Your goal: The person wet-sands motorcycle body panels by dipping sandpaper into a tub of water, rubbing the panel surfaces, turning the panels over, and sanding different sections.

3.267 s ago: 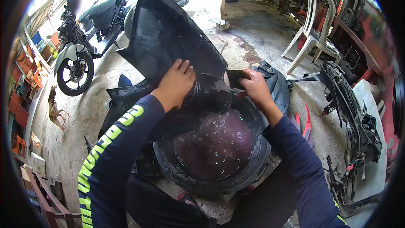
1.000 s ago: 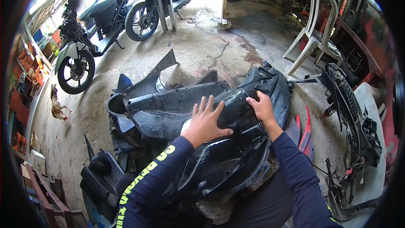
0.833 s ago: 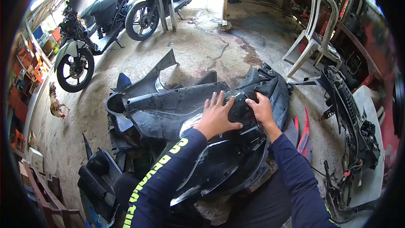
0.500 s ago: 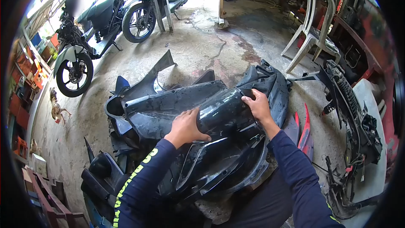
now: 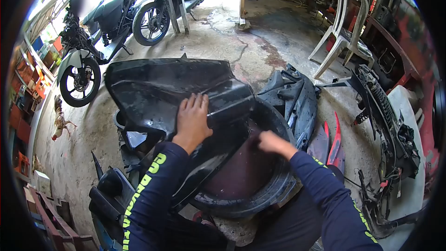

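A large black motorcycle body panel (image 5: 153,86) is tilted up across the left side of a round black tub (image 5: 244,208). Dark reddish-brown liquid (image 5: 234,172) shows inside the tub. Against the panel's face my left hand (image 5: 193,123) lies flat, fingers stretched out and thumb apart. Over the tub's right side is my right hand (image 5: 275,144), its fingers curled and blurred close to the liquid. Whatever it may hold is hidden.
More dark body panels lie right of the tub (image 5: 297,97) and at lower left (image 5: 111,188). Red-edged pieces (image 5: 334,144), a motorcycle frame part (image 5: 385,116) and a plastic chair (image 5: 346,28) are on the right. A chicken (image 5: 59,118) and two motorcycles (image 5: 83,74) stand left.
The panel has swung up and left off the tub, exposing the liquid. My right hand has let go of the panel's edge and moved down over the tub. My left hand stays on the panel.
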{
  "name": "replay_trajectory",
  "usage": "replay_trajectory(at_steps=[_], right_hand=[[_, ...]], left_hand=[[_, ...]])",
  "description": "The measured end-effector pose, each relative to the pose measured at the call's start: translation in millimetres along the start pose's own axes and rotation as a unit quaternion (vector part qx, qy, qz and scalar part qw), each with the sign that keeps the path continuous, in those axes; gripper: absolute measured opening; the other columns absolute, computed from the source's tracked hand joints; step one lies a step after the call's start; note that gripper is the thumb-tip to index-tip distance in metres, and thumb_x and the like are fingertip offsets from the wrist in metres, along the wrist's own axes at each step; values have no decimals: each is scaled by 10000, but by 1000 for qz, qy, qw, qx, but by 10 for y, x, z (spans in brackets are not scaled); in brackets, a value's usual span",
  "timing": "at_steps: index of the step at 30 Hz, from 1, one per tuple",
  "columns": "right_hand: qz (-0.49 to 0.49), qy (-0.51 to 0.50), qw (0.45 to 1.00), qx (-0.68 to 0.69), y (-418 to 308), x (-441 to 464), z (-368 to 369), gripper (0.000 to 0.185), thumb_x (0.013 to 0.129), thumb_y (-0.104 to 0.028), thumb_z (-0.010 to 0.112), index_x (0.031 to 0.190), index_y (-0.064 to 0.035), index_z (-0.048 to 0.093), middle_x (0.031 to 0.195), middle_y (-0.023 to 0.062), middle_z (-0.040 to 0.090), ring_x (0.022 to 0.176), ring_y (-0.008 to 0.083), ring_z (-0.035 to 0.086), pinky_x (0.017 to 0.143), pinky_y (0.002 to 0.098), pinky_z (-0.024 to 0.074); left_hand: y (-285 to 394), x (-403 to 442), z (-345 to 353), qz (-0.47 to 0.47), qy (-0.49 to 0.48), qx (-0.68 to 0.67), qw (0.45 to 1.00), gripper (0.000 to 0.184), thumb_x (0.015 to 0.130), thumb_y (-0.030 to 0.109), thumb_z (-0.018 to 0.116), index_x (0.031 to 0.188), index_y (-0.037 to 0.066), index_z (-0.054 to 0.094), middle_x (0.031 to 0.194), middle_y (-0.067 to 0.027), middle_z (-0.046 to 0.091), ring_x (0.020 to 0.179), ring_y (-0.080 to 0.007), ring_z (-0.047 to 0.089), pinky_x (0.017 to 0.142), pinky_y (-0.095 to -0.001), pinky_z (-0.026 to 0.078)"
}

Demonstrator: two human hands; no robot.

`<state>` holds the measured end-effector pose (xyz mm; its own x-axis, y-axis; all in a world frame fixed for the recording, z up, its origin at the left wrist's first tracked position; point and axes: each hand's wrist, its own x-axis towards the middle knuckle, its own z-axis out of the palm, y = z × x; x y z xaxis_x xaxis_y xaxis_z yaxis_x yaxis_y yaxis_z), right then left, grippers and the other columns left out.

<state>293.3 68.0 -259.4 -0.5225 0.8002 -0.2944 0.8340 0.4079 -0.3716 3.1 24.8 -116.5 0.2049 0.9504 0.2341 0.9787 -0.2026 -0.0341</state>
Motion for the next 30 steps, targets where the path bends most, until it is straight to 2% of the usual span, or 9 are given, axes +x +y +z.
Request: replay_trajectory(at_steps=[3, 7, 9, 14, 16, 19, 24, 28, 30], right_hand=[[23, -137, 989, -50, 1, 86, 537, 304, 790, -148, 611, 988, 56, 717, 999, 268, 703, 965, 416, 692, 848, 472, 555], [-1, -88, 994, -59, 227, 183, 917, 299, 802, -139, 603, 1001, 52, 720, 1001, 279, 699, 954, 429, 691, 834, 463, 561], [150, -172, 972, 52, -122, 130, 364, 290, 830, -86, 588, 1044, 69, 708, 949, 287, 708, 880, 430, 713, 814, 465, 581], [105, 241, 965, 16, -634, -175, -705, 265, 808, -19, 552, 1017, 50, 701, 960, 270, 710, 895, 417, 704, 875, 460, 568], [-141, 435, 887, 64, -638, -35, -632, 320, 837, -21, 535, 1119, 35, 676, 1124, 259, 681, 1075, 378, 661, 994, 446, 508], [-228, 395, 889, 35, -785, 138, -248, 397, 873, -22, 520, 1253, 44, 616, 1293, 253, 611, 1242, 387, 570, 1086, 439, 441], [-89, 417, 902, -64, -255, 377, -190, 371, 973, -117, 489, 1248, 104, 604, 1318, 289, 590, 1307, 394, 525, 1143, 451, 384], [-201, 401, 892, 50, -594, 194, -46, 394, 947, -117, 537, 1298, 50, 600, 1347, 267, 580, 1306, 408, 521, 1137, 456, 386], [-94, 405, 905, 90, -278, 417, -79, 389, 961, -129, 527, 1295, 56, 605, 1380, 262, 555, 1329, 396, 502, 1139, 432, 385]], left_hand=[[139, 4, 233, 28, -24, 32, 999, 1073, 544, 355, 905, 1448, 13, 439, 1477, -168, 490, 1404, -297, 426, 1163, -435, 305], [240, 23, 409, 32, -27, 49, 998, 1089, 552, 363, 908, 1462, 14, 422, 1470, -171, 492, 1400, -300, 426, 1152, -444, 311], [249, 29, 420, 29, -33, 48, 998, 1089, 554, 368, 908, 1462, 14, 422, 1466, -173, 493, 1397, -302, 428, 1152, -444, 309], [408, 35, 467, 15, -31, 41, 999, 1075, 578, 357, 897, 1467, -2, 410, 1451, -179, 502, 1382, -309, 437, 1152, -439, 306], [558, 51, 525, 11, -18, 58, 998, 1063, 593, 349, 890, 1467, -13, 407, 1452, -179, 501, 1383, -308, 436, 1149, -438, 309], [657, 71, 656, 17, 28, 97, 995, 1061, 627, 310, 872, 1483, -49, 359, 1457, -181, 496, 1396, -305, 424, 1154, -434, 309], [743, 87, 553, -1, -22, 81, 996, 1097, 650, 260, 862, 1514, -66, 270, 1485, -182, 461, 1404, -291, 421, 1179, -414, 286], [651, 169, 703, -2, -21, 97, 995, 1107, 633, 297, 883, 1503, -60, 300, 1478, -189, 469, 1402, -300, 422, 1173, -422, 292], [636, 194, 632, 12, -32, 92, 995, 1101, 626, 302, 889, 1497, -53, 316, 1477, -195, 468, 1402, -304, 422, 1172, -426, 294]])
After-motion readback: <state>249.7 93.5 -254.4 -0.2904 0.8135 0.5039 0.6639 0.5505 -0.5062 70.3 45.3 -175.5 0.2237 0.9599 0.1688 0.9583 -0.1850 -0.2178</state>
